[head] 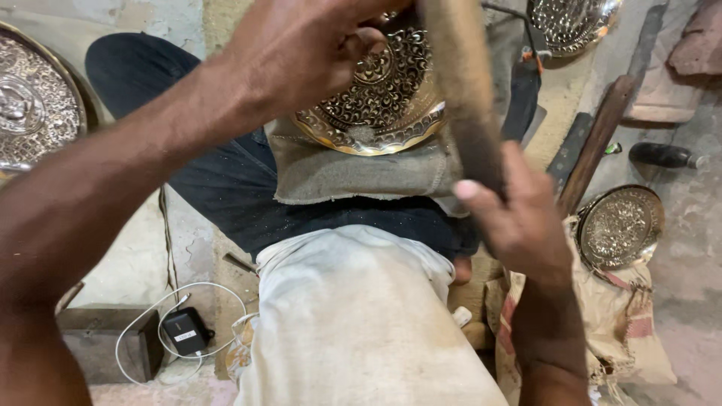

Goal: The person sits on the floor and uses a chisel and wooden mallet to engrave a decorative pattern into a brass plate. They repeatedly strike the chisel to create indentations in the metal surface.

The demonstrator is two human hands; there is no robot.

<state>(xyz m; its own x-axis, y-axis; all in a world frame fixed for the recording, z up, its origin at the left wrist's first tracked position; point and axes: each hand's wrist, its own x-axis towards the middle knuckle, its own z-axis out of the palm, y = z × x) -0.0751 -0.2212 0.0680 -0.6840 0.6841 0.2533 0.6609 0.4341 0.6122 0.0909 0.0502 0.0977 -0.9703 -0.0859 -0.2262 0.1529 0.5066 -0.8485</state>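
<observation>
An engraved round brass plate [383,105] rests on a grey cloth pad [353,171] over my dark-trousered leg. My left hand [308,53] reaches across the plate's upper left, fingers closed near its centre; whether it pinches a small tool is hidden. My right hand [519,218] is wrapped around a long brown wooden mallet handle [466,83], which rises blurred over the plate's right edge.
Another engraved plate [37,105] lies at the left edge, one more [620,225] at the right on sacking, and a third [571,22] at the top. A black charger with white cable [184,331] sits on the floor. Wooden sticks [598,143] lean at the right.
</observation>
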